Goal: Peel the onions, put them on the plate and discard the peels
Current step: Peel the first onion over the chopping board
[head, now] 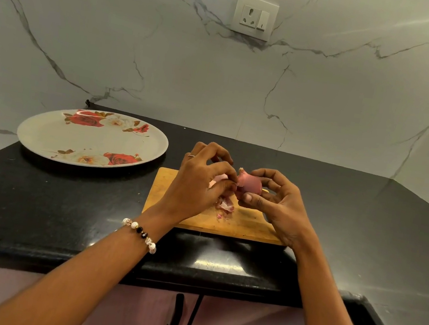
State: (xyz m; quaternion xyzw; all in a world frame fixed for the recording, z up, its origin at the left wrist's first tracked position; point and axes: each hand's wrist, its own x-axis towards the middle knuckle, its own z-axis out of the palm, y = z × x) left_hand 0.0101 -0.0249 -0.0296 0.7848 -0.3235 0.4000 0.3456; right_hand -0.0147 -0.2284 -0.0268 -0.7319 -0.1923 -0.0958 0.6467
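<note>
A small pink onion (250, 182) is held above the wooden cutting board (248, 224), gripped between the thumb and fingers of my right hand (280, 203). My left hand (198, 185) is just to its left, fingertips pinching a strip of pink peel (220, 179) at the onion's side. Loose peel scraps (226, 206) lie on the board under the hands. A large white plate with red roses (44, 132) sits on the black counter to the left, with nothing on it.
The black counter (60, 208) ends at a front edge near me, and it turns a corner on the right. A marble wall with a socket (254, 17) rises behind. Cabinet doors with dark handles (174, 319) are below the counter.
</note>
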